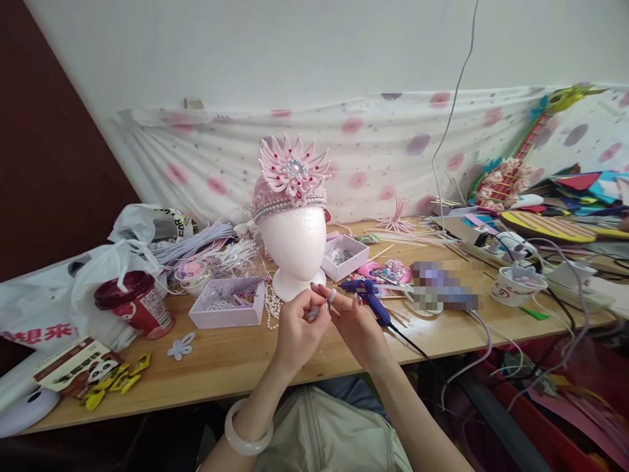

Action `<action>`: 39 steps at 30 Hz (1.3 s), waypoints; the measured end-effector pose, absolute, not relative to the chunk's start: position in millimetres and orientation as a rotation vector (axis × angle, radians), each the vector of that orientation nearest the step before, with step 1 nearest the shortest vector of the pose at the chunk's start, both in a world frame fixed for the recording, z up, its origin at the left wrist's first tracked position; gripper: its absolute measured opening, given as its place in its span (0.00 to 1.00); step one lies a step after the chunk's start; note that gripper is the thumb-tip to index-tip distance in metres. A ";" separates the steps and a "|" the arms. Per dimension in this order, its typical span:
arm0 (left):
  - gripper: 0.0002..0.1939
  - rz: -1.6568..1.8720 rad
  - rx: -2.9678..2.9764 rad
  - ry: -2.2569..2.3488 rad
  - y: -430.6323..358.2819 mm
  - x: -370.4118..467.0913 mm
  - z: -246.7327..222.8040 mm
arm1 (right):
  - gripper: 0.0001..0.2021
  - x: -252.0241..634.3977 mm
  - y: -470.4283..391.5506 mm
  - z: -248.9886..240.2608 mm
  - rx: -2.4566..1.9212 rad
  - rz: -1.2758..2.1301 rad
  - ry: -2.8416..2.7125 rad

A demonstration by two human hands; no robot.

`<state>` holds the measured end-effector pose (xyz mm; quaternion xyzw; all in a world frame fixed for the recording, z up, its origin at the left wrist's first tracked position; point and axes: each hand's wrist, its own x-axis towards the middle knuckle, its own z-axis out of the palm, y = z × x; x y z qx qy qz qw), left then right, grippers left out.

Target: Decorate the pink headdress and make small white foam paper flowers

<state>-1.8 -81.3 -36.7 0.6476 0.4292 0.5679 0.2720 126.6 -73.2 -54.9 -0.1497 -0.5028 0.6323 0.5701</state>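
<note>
Left hand [297, 328] and right hand [354, 322], fingertips together, pinch a small pale strip [319, 311] above the wooden table [236, 364], just before the foam mannequin head [295, 246] and beside a blue glue gun [369, 296].

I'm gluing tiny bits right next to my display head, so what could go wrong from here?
The small pale piece pinched between your left hand and right hand could slip and get lost in the clutter. The blue glue gun lies just behind your right hand, so a knuckle might brush it. Its black cord hangs over the table edge and could snag.
</note>
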 end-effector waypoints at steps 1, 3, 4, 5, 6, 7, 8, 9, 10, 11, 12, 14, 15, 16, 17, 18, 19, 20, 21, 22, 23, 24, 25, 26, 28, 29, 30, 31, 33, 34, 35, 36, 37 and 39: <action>0.08 1.576 2.008 1.255 -79.2 -3.4 -37.9 | 0.24 125.4 -75.0 -54.4 -0.357 1.510 -1.184; 0.12 1.604 2.488 1.377 -73.1 -6.2 -40.2 | 0.28 121.4 -79.0 -54.0 -0.378 1.575 -1.157; 0.14 1.589 2.656 1.393 -69.8 -7.1 -41.3 | 0.29 118.7 -81.0 -54.0 -0.397 1.603 -1.120; 0.16 1.567 2.758 1.391 -67.1 -7.4 -42.3 | 0.31 116.0 -82.8 -54.0 -0.421 1.621 -1.073; 0.17 1.540 2.808 1.380 -65.2 -7.2 -43.0 | 0.31 113.6 -84.0 -53.9 -0.449 1.633 -1.025; 0.17 1.525 2.828 1.375 -64.7 -6.9 -43.1 | 0.31 111.9 -84.7 -53.5 -0.475 1.642 -0.985; 0.16 1.518 2.818 1.387 -65.4 -6.6 -42.6 | 0.31 111.3 -84.7 -52.9 -0.491 1.650 -0.965; 0.15 1.501 2.772 1.416 -67.5 -6.6 -41.1 | 0.31 112.0 -84.1 -51.9 -0.495 1.657 -0.965; 0.14 1.469 2.666 1.444 -70.5 -7.2 -38.6 | 0.31 113.8 -83.1 -50.7 -0.487 1.660 -0.980; 0.12 1.416 2.493 1.451 -74.0 -8.5 -35.1 | 0.31 116.6 -81.9 -49.2 -0.468 1.658 -1.000; 0.11 1.337 2.262 1.412 -77.5 -10.5 -30.9 | 0.30 120.0 -80.8 -47.6 -0.443 1.652 -1.017; 0.14 1.121 1.717 1.182 -82.7 -16.1 -22.0 | 0.29 127.1 -79.7 -44.1 -0.372 1.670 -1.030; 0.16 1.005 1.468 1.025 -84.0 -19.0 -18.3 | 0.29 130.1 -80.0 -42.4 -0.327 1.705 -1.028; 0.17 0.894 1.250 0.872 -84.5 -21.5 -15.8 | 0.28 132.4 -80.7 -40.9 -0.279 1.752 -1.024; 0.16 0.800 1.064 0.737 -84.4 -23.2 -14.8 | 0.28 134.0 -81.8 -39.8 -0.235 1.800 -1.020; 0.14 0.723 0.910 0.626 -84.1 -23.8 -15.2 | 0.27 135.1 -83.0 -39.1 -0.194 1.840 -1.012; 0.13 0.665 0.780 0.534 -84.2 -23.1 -17.1 | 0.26 135.7 -84.1 -38.9 -0.161 1.867 -1.003; 0.11 0.624 0.668 0.453 -84.8 -21.3 -19.9 | 0.26 136.1 -85.1 -39.3 -0.138 1.879 -0.989; 0.09 0.601 0.567 0.378 -86.2 -18.3 -23.3 | 0.26 136.3 -85.9 -40.1 -0.125 1.886 -0.974; 0.07 0.590 0.474 0.312 -88.5 -14.3 -26.7 | 0.26 136.4 -86.4 -41.4 -0.119 1.893 -0.960; 0.06 0.589 0.392 0.256 -91.3 -9.8 -30.0 | 0.27 136.4 -86.6 -42.8 -0.117 1.900 -0.950; 0.04 0.602 0.323 0.209 -94.5 -4.9 -32.6 | 0.28 136.4 -86.8 -44.4 -0.120 1.903 -0.945; 0.03 0.635 0.267 0.171 -97.7 -0.1 -34.5 | 0.28 136.4 -86.8 -45.8 -0.122 1.900 -0.949; 0.03 0.677 0.228 0.141 -100.5 4.5 -35.6 | 0.28 136.3 -86.9 -47.0 -0.118 1.888 -0.958; 0.04 0.780 0.220 0.107 -103.9 11.9 -35.7 | 0.28 136.4 -87.5 -47.9 -0.117 1.837 -0.993; 0.04 0.839 0.251 0.118 -104.3 14.5 -35.1 | 0.28 136.8 -88.1 -47.4 -0.127 1.807 -1.015; 0.05 0.904 0.307 0.158 -103.8 16.1 -34.2 | 0.28 137.4 -88.9 -46.2 -0.141 1.778 -1.037; 0.05 0.974 0.391 0.224 -102.6 16.7 -33.2 | 0.29 138.3 -89.9 -44.4 -0.155 1.755 -1.057; 0.06 1.135 0.665 0.418 -99.2 15.0 -31.3 | 0.32 140.4 -92.7 -39.7 -0.172 1.728 -1.090; 0.06 1.219 0.874 0.545 -97.4 13.1 -30.6 | 0.34 141.0 -94.4 -37.4 -0.173 1.722 -1.099; 0.07 1.305 1.127 0.688 -95.8 11.0 -30.1 | 0.37 141.0 -96.4 -35.6 -0.177 1.729 -1.096; 0.09 1.373 1.408 0.842 -94.7 8.9 -29.9 | 0.39 140.2 -98.3 -34.5 -0.197 1.749 -1.082; 0.10 1.416 1.687 1.006 -93.9 7.2 -29.9 | 0.39 138.5 -100.2 -34.2 -0.242 1.770 -1.057; 0.13 1.413 2.143 1.311 -93.7 5.3 -30.6 | 0.38 133.4 -102.8 -35.9 -0.371 1.779 -0.995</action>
